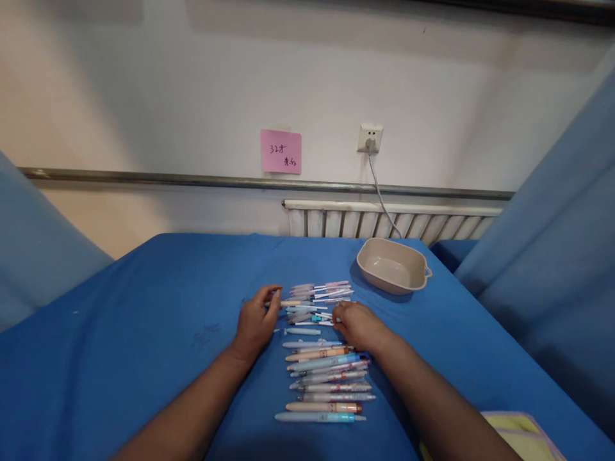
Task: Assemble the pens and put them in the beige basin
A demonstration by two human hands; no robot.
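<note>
Many slim pens lie crosswise in a long column on a blue cloth. My left hand (257, 323) is at the left ends of the upper pens, its thumb and finger closed around the end of a cream-coloured pen (291, 303). Across from it, my right hand (361, 325) has its fingers curled down on the right ends of the pens around a white-ended pen (325, 323); its fingertips are partly hidden. Just below is a short light-blue pen (303, 331). Nearest me lie a peach pen with a brown end (324, 407) and a pale blue pen (314, 417).
An oval beige basin (391, 264) stands at the back right of the blue-covered table (144, 333). Behind it are a white radiator (331, 221) and a plugged-in cord (379, 186). Blue curtains (552, 256) hang at both sides. A yellow cloth item (519, 435) lies at front right.
</note>
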